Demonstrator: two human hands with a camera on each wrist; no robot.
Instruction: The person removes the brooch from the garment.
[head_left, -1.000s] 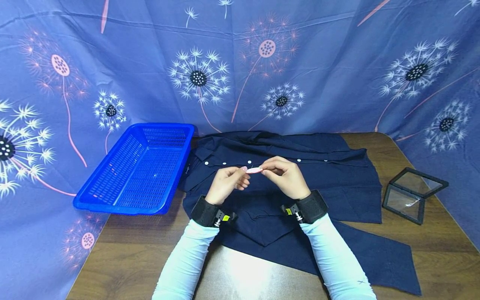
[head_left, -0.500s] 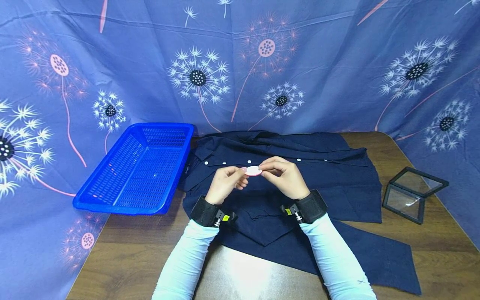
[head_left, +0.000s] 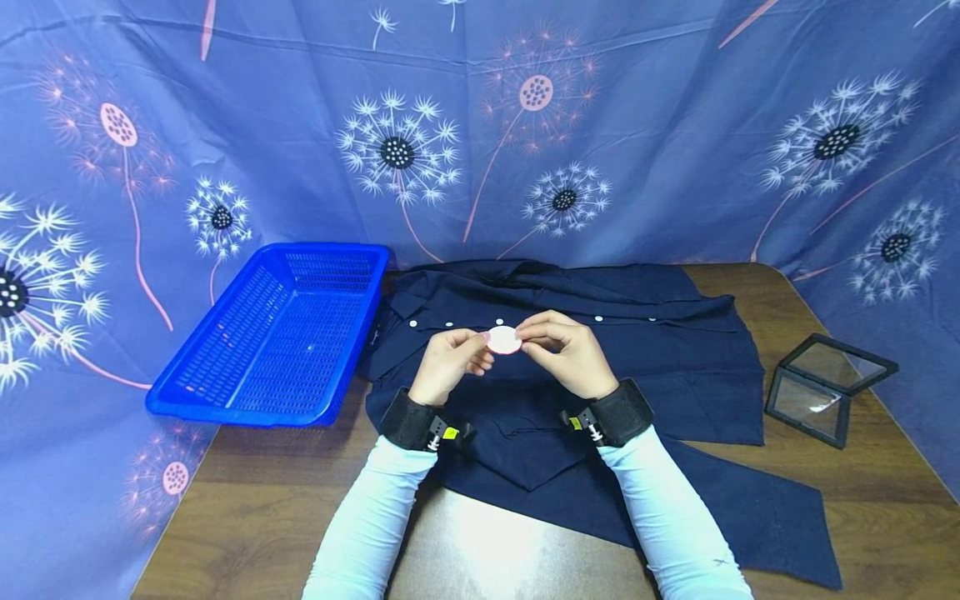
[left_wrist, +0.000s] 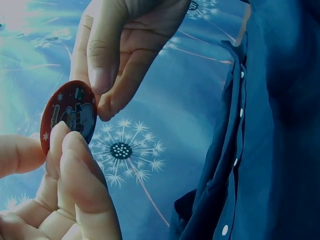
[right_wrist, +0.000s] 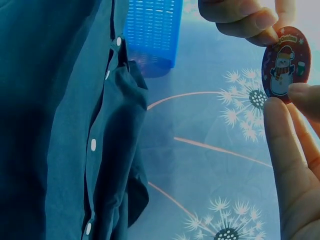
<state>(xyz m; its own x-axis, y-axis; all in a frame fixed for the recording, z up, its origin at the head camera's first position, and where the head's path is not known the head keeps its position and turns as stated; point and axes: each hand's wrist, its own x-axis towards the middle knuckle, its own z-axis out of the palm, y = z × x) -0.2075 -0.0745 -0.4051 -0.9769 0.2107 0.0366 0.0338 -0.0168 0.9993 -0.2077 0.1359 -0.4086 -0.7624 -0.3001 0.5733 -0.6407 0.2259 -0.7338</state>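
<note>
Both hands hold a small round disc (head_left: 505, 339) between them, over the spread navy shirt (head_left: 570, 367). Its white side faces up towards the head camera. The other side is red and dark, printed with a snowman and stars, and shows as the disc (right_wrist: 286, 62) in the right wrist view. My left hand (head_left: 452, 367) pinches the left edge between thumb and fingers. At the opposite edge my right hand (head_left: 573, 354) pinches with thumb and fingertips. White buttons (head_left: 598, 318) run along the shirt's front, behind the hands.
A blue plastic basket (head_left: 157, 406) stands at the left of the wooden table (head_left: 262, 492). To the right lies an opened black-framed clear case (head_left: 846, 392). A blue dandelion-print cloth (head_left: 660, 125) hangs behind the table.
The disc has tilted from nearly edge-on until its white side shows as a wide oval to the head camera. Both hands keep their pinch on it and have hardly moved.
</note>
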